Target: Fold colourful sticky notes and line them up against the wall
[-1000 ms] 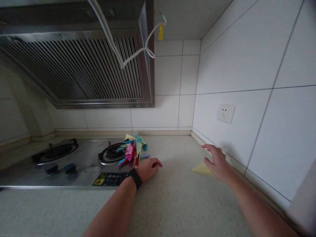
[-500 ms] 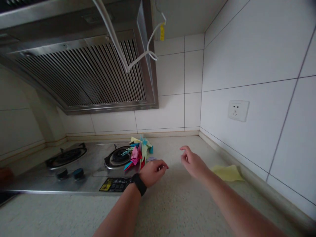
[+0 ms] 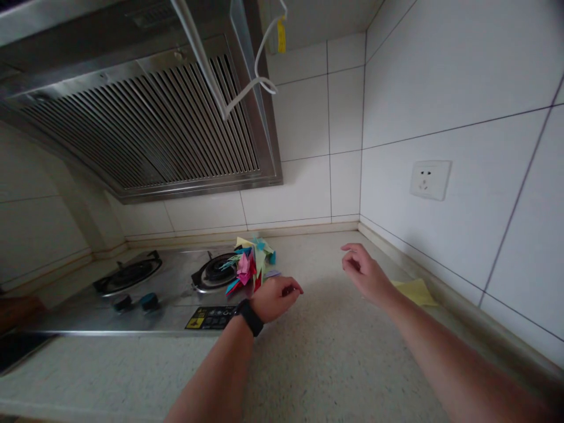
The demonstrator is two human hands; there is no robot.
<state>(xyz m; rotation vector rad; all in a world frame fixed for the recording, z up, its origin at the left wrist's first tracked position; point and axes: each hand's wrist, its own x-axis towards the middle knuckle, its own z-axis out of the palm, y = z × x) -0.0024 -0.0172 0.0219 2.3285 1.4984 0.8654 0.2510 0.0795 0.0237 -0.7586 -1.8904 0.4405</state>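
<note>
Yellow paper (image 3: 418, 292) near right hand (image 3: 366, 275) (fingers (image 3: 355, 248) half-curled, empty); left hand (image 3: 274, 298) likewise.

Paper pieces (image 3: 245, 268) lie beside the right burner (image 3: 217, 268), a sheet (image 3: 418, 292) farther right.

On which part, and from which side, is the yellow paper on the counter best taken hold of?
I would probably pinch the yellow paper by its exposed near edge, from above and the near side. It looks thin and lies low on the counter, the wall rises close behind its far side, and the right forearm hides its left part.
</note>
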